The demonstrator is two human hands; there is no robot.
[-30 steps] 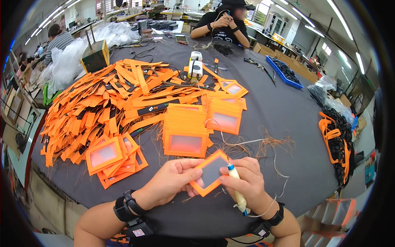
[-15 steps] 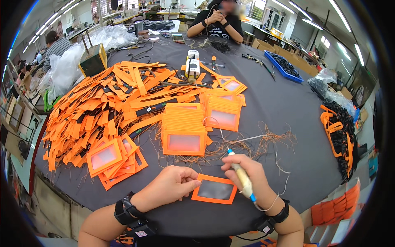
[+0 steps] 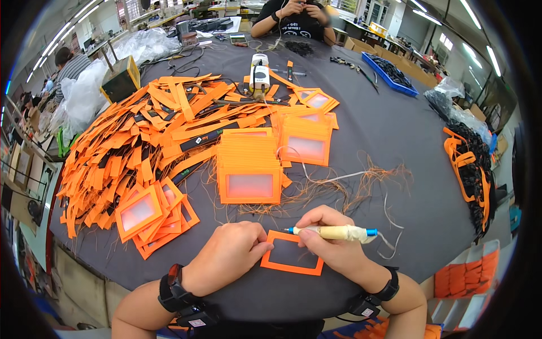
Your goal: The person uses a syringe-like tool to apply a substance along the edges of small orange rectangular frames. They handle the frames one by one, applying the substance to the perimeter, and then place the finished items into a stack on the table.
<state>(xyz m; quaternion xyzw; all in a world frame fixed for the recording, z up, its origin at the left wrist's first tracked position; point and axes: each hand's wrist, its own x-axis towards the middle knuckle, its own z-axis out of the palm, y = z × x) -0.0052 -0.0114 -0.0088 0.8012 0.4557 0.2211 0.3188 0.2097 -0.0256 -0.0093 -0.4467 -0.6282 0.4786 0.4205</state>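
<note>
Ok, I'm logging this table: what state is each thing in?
Frame: flat on table
Left hand: thumb against frame's left edge
Pen: gripped, tip near frame's top edge
Right hand: closed on pen
Stacked frames: overlapping neatly
Frames at left: piled untidily
Orange strips: heaped
Threads: loose, scattered
Blue tray: holding dark pieces

Shows bright orange on the frame (image 3: 291,270), with dark grey in its window. Has cream on the pen (image 3: 339,232) and blue at both ends. Mixes orange with black on the strips (image 3: 124,152). Goes orange on the frame stack (image 3: 248,155), milky pink in its front window. Looks dark grey on the tablecloth (image 3: 423,186), blue on the tray (image 3: 404,89).
</note>
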